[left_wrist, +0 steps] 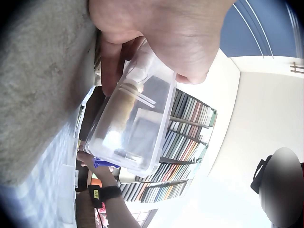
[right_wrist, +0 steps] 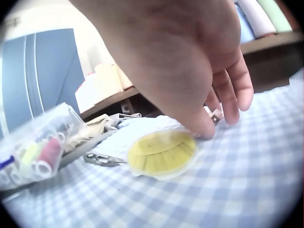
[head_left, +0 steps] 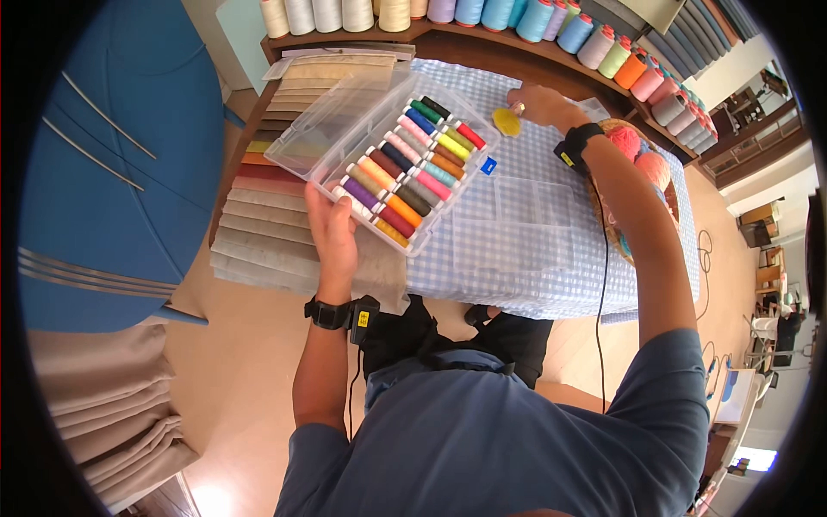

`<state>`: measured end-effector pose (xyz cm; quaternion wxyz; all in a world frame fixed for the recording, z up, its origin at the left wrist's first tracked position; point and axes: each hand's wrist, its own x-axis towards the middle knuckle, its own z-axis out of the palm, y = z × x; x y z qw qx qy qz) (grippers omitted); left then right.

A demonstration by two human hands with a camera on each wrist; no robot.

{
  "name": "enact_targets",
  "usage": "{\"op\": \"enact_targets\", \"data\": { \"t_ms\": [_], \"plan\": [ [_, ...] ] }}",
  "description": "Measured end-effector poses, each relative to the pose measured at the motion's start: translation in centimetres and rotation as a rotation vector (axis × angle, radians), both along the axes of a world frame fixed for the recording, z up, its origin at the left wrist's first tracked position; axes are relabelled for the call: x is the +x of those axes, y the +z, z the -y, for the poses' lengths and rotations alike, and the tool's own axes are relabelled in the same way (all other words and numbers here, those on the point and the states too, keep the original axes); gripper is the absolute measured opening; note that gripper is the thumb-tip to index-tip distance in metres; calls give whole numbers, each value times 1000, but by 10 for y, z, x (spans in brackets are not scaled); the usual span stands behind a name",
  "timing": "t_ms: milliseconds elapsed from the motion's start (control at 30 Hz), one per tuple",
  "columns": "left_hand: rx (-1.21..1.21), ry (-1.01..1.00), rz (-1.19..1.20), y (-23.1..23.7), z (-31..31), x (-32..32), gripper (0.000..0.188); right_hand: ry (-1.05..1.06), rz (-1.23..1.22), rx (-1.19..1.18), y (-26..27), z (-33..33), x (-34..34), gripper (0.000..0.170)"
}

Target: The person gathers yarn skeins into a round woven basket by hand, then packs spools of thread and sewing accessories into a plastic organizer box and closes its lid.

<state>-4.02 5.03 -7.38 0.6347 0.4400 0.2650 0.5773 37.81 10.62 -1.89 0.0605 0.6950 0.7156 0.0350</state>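
Observation:
My left hand (head_left: 334, 233) grips the near left corner of a clear plastic box (left_wrist: 152, 137), thumb on its rim and fingers underneath. Thread spools (head_left: 396, 155) in many colours fill the box in rows; its clear lid (head_left: 310, 129) is folded back to the left, and a blue latch (head_left: 488, 166) sticks out on the right. At the table's far side, my right hand (head_left: 551, 105) pinches a small pale and brown piece (right_wrist: 216, 116), mostly hidden by the fingers. Just beside the thumb lies a yellow disc-shaped needle case (right_wrist: 162, 153), its needles fanned out.
A blue checked cloth (head_left: 431, 276) covers the table. On it are a clear divided tray (head_left: 512, 228) and, at right, a basket (head_left: 603, 202) of yarn balls (head_left: 624, 142). Fabric swatches (head_left: 267, 207) lie at left. Large thread cones (head_left: 534, 19) line the back shelf. Small metal scissors (right_wrist: 102, 160) lie near the needle case.

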Motion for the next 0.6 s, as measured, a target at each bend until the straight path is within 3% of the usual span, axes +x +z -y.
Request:
{"op": "enact_targets", "data": {
  "t_ms": [100,200,300,400,467,500,600],
  "plan": [
    [20,1,-5,-4,-1,1,55,-58,-16,-74,4,5,-10,24],
    [20,8,27,-5,-1,3,55,17,-30,-45,1,6,-4,19],
    [21,26,31,-6,0,3,56,-14,-40,57,8,2,-21,15],
    [36,48,54,-8,2,6,56,110,-210,166,8,1,-55,16],
    [53,24,86,-12,-1,4,56,262,-183,-57,-6,-4,-64,21],
    [58,26,85,-12,-2,4,56,265,-184,-52,-10,-5,-66,21],
    [61,15,101,-10,-1,2,57,48,-321,-119,-7,-7,-78,24]
  ]
}}
